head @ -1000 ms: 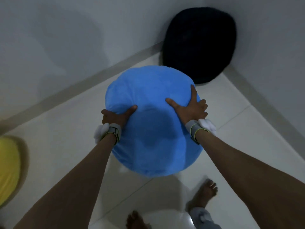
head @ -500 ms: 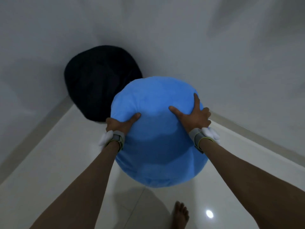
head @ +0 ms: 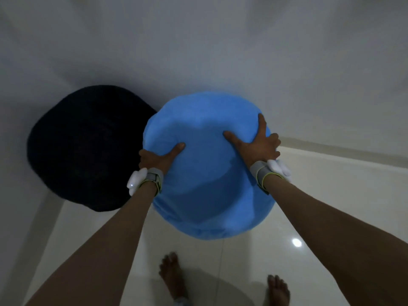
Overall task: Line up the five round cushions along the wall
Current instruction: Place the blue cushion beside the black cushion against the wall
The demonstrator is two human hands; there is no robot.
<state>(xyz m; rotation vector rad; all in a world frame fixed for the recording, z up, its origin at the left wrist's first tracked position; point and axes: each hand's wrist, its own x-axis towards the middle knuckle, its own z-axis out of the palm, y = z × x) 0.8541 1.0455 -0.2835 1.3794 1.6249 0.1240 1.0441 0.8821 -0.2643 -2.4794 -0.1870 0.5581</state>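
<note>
A big round blue cushion hangs in the air in front of me, above the floor. My left hand grips its left edge with the thumb pressed into the fabric. My right hand is spread over its upper right side and holds it. A black round cushion leans in the corner at the left, against the walls; the blue cushion's left edge overlaps it in view. No other cushions are in sight.
The white wall runs behind both cushions, with a pale skirting strip at its foot on the right. Glossy white floor tiles lie below. My two bare feet stand near the bottom edge.
I have turned right and stepped closer with the blue cushion. The black cushion has shifted from upper right to left in view, and the yellow cushion at far left has dropped out of sight.
</note>
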